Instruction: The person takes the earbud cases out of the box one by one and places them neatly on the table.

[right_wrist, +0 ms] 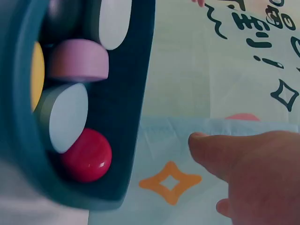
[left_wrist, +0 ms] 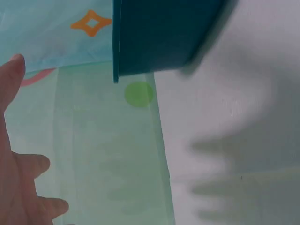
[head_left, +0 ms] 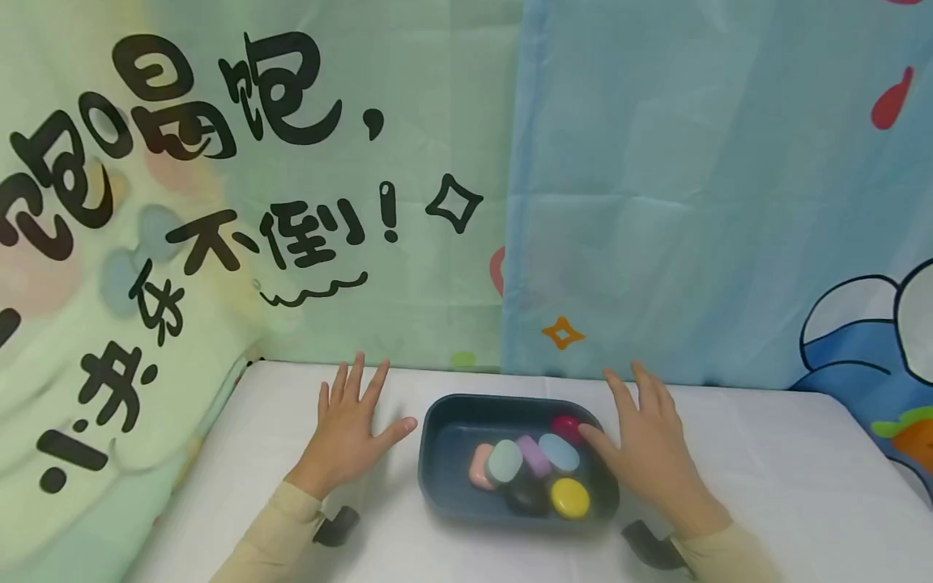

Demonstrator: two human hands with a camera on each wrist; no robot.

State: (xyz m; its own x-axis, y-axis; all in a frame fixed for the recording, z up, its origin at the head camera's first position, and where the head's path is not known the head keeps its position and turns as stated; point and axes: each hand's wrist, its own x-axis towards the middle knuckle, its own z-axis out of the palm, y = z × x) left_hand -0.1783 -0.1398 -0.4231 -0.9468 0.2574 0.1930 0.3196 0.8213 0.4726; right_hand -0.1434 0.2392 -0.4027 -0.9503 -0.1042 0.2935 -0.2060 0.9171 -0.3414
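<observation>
A dark blue rectangular tray (head_left: pixel 455 417) lies on the table between the two hands. It holds several small smooth pieces: a pink one (head_left: pixel 479 467), a pale green oval (head_left: pixel 504 461), a purple one (head_left: pixel 534 456), a light blue oval (head_left: pixel 560 453), a red round one (head_left: pixel 138 269), a yellow round one (head_left: pixel 570 498) and a black one (head_left: pixel 528 495). To the tray's left, my left hand (head_left: pixel 350 437) is spread, holding nothing. My right hand (head_left: pixel 652 449) is at the tray's right side with fingers extended; its thumb tip overlaps the tray in the head view, and contact cannot be told.
A white cloth (head_left: pixel 394 551) covers the table. Behind it hangs a printed curtain, green (head_left: pixel 437 97) on the left and blue (head_left: pixel 692 162) on the right. Dark wrist devices (head_left: pixel 651 546) show below both hands.
</observation>
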